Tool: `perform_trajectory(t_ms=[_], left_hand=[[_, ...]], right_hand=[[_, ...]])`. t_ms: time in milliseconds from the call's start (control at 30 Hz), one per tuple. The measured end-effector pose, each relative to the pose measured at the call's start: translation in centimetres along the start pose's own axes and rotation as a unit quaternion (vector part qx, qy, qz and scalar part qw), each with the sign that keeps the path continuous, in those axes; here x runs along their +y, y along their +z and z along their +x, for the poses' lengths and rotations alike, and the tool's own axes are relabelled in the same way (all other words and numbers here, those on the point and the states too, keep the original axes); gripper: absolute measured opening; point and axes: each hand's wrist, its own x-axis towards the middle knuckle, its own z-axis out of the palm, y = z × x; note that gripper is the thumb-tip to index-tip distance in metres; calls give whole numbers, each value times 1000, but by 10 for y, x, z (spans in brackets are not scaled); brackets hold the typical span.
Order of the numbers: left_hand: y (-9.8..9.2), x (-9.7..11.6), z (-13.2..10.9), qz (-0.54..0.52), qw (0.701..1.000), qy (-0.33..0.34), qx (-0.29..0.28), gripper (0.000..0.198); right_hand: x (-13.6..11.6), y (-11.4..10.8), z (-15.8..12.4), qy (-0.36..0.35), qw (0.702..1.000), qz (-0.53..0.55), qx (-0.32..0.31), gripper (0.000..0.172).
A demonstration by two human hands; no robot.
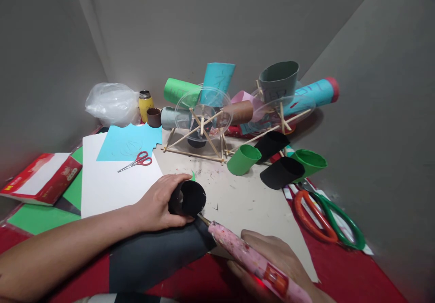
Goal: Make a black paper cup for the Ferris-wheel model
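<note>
My left hand [159, 203] is wrapped round a short black tube [193, 197], its open end turned towards me. In my right hand [272, 253] is a pink hot glue gun [241, 247], with a red light glowing underneath. The glue gun's nozzle meets the tube's lower right rim; whether it touches I cannot tell. A black sheet [152, 257] lies below my left hand. Beyond it, small red-handled scissors [137, 161] rest on a white sheet [98, 176], partly beside a cut blue sheet [118, 142].
Two stick-framed wheels [203, 113] with coloured tubes stand at the back. Green tubes [244, 160] and black tubes [281, 173] sit to the right, near large orange-and-green scissors [326, 217]. A red box [44, 176], a plastic bag [112, 103] and a yellow bottle [146, 106] occupy the left.
</note>
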Motion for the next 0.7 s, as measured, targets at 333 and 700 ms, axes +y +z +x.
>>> perform_trajectory(t_ms=[333,700], left_hand=[[0,3,1,1,1000,-4,-8,78],[0,4,1,2,1000,4,-8,77]], right_hand=[[5,1,-1,-38,999,2,-19,19],[-3,-8,6,-73,997,-22,-13,19]])
